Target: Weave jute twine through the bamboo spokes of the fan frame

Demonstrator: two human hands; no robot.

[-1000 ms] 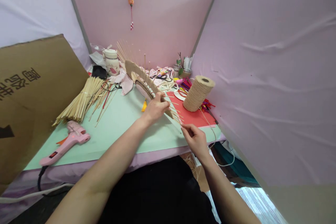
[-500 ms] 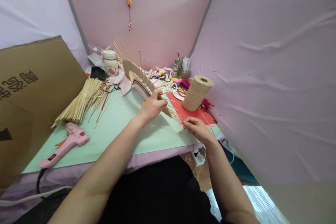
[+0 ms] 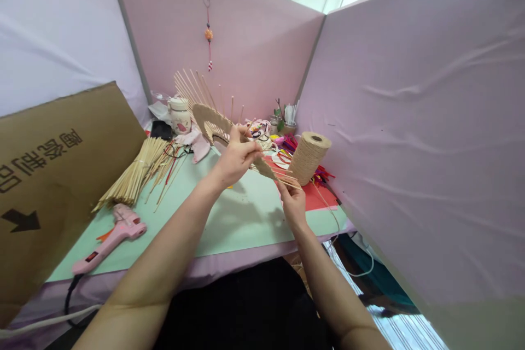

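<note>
The pale purple partition [image 3: 410, 93] rises along the right, beside the table with its light green top [image 3: 262, 238]. A brown cardboard panel [image 3: 82, 147] printed with dark characters leans at the table's left. Tilted above the middle of the table is the woven ring [image 3: 209, 116], thin sticks [image 3: 187, 87] fanning out from its edge. The left hand [image 3: 235, 159] grips the ring's band between thumb and fingers; the right hand [image 3: 293, 202] pinches stick ends at the ring's lower right. A tied bundle of sticks [image 3: 133, 172] lies on the left, just behind the pink glue gun [image 3: 110, 245]. On the right, 1 spool of twine [image 3: 309, 157] stands on a red sheet [image 3: 318, 200]. Farther back are a lidded bottle [image 3: 179, 118] and, hanging on the pink wall [image 3: 262, 49], an orange-beaded ornament [image 3: 209, 34].
</note>
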